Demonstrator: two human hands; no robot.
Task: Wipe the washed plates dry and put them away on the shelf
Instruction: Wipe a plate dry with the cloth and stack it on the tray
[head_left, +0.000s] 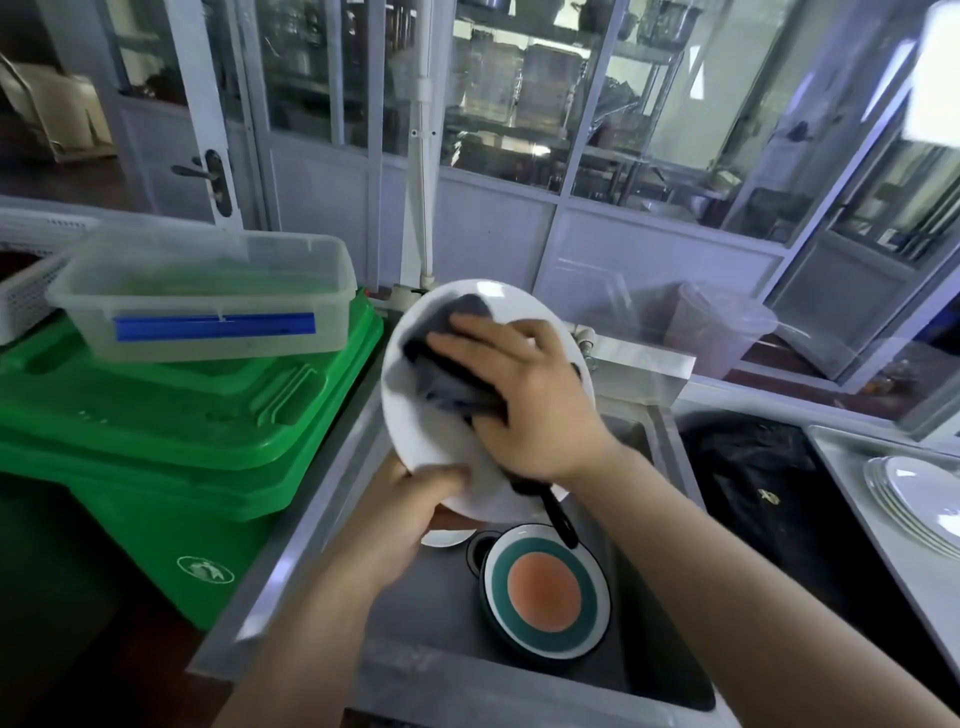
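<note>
White plate is being tilted over the sink by the gripping left hand so the flat right hand is pressing grey cloth across its face.

Daylight enters through the glass partitions at the back and gives a cool, bluish tone to the scene. A patch at the upper right edge is overexposed to pure white. The sink basin lies in soft shadow. The wide lens bends straight lines near the borders, and the whole picture is slightly soft, with reflections in the glass
</note>
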